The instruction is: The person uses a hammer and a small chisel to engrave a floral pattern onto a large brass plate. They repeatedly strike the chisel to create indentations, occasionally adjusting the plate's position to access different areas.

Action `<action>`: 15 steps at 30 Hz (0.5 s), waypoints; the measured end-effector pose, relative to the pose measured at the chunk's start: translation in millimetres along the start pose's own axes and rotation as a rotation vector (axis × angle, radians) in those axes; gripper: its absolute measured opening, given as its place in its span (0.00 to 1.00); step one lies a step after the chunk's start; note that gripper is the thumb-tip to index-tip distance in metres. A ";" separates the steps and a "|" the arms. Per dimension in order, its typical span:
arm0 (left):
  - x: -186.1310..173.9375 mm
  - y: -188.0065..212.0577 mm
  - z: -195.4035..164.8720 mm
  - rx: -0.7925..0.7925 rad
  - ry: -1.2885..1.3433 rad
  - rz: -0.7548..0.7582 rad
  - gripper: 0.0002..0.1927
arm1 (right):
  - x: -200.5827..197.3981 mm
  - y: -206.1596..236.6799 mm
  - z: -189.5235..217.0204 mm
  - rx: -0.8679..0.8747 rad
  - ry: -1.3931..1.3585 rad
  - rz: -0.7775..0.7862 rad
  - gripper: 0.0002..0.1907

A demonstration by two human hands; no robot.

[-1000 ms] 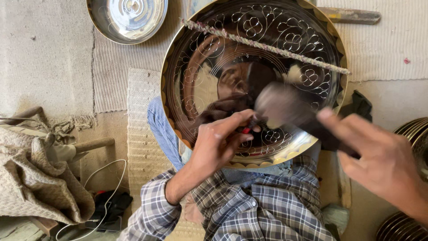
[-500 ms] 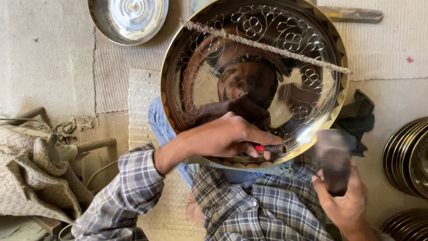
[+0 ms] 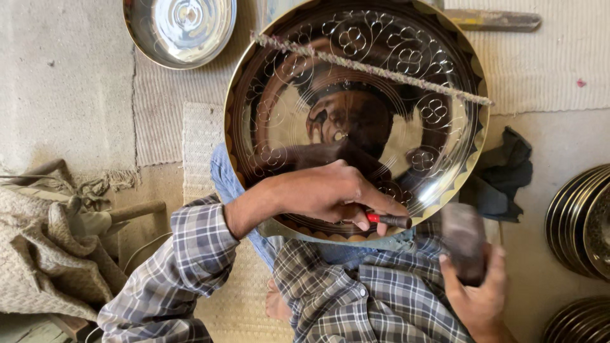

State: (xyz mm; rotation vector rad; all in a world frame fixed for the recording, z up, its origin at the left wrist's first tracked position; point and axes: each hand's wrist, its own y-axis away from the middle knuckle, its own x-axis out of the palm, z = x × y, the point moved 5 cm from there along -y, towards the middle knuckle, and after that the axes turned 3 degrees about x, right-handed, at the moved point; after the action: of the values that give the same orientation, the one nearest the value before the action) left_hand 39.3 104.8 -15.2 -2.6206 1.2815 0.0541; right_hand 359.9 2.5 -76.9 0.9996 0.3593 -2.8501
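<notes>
While the left hand [image 3: 330, 194] pinches a small chisel with a red band [image 3: 387, 220] against the lower rim of the big engraved brass tray [image 3: 318, 82], the right hand [image 3: 476, 292] is wrapped round a blurry hammer [image 3: 462, 240] just off to the side. The tray's propped on the lap, a twisted cord [image 3: 372, 67] lying across it. There's a steel bowl [image 3: 180, 28] up top, stacked plates [image 3: 581, 222] on the right and a dark rag [image 3: 505, 171] between.

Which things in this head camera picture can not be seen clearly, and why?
- Dark mallet in the right hand: blurred, shape unclear.
- Thin red-banded punch: mostly hidden by the left hand; tip contact with the large engraved round brass tray unclear.
- Stacked dark metal plates: cut by the right edge.
- Small shiny steel bowl: cut by the top edge.
</notes>
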 end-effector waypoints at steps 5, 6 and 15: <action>3.0 -1.3 5.5 -0.081 -0.002 0.057 0.29 | -8.2 -9.8 9.6 0.061 -0.195 -0.011 0.36; 2.5 -0.7 4.3 -0.061 -0.005 0.051 0.29 | -5.7 -13.6 9.4 0.045 0.029 0.077 0.30; 5.7 14.6 -2.6 -0.089 -0.032 -0.150 0.35 | 2.1 -16.1 7.4 -0.017 0.196 0.203 0.40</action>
State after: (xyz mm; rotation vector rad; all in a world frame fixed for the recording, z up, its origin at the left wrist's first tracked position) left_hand 31.2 91.1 -16.0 -2.7711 1.0924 0.1311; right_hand 351.0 16.2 -69.6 1.2398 0.2795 -2.5732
